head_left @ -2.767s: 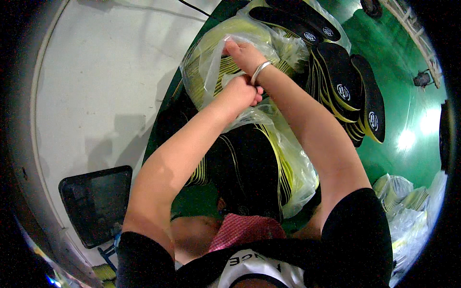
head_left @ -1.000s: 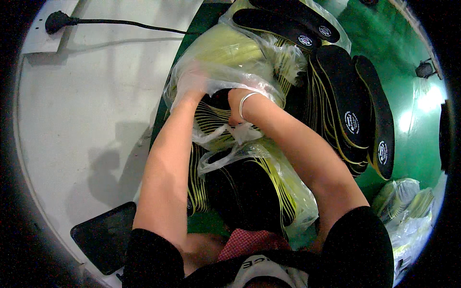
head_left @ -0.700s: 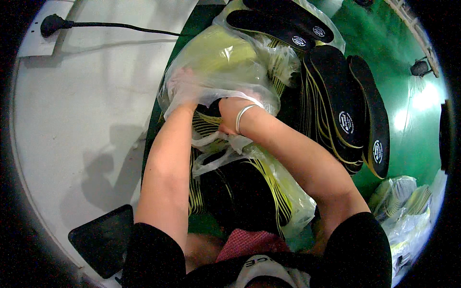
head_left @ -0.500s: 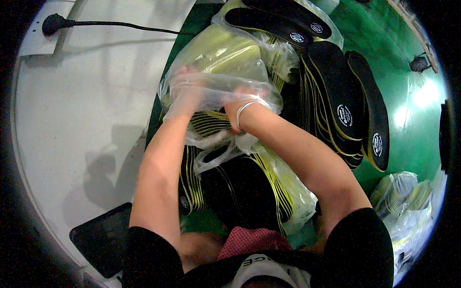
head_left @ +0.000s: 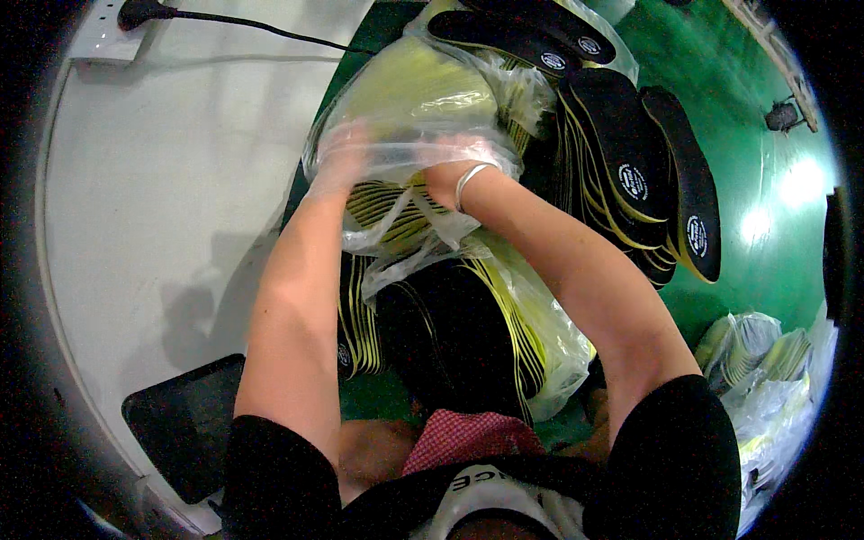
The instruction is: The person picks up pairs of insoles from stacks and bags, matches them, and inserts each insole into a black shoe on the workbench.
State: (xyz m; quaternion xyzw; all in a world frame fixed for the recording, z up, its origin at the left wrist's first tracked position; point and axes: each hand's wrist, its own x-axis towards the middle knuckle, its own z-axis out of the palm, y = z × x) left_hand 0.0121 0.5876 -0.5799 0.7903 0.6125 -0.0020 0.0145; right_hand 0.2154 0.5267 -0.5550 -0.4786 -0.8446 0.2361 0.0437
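A clear plastic bag [head_left: 450, 99] covers the far end of a stack of black insoles with yellow edges [head_left: 396, 211], whose near end fans out below the bag's mouth. My left hand [head_left: 346, 148] reaches into the bag along the stack's left side, closed against it. On the opposite side my right hand [head_left: 454, 155], with a light bangle at its wrist, is likewise closed on the stack. Plastic film blurs the fingers of both hands. Loose film hangs between my wrists. Nearer me lies another insole stack [head_left: 441, 333], partly in clear plastic.
More black insoles [head_left: 612, 153] lie piled at the right, with bagged ones [head_left: 531, 40] at the far end. Wrapped insoles [head_left: 747, 351] sit at the lower right on the green surface [head_left: 765, 261]. At the left are a black cable [head_left: 261, 29] and a dark tablet-like object [head_left: 184, 427].
Both hands have shifted slightly farther away with the bag. Its film looks rounder over the stack, and more insole edges show between my wrists. The whole view has also shifted a little.
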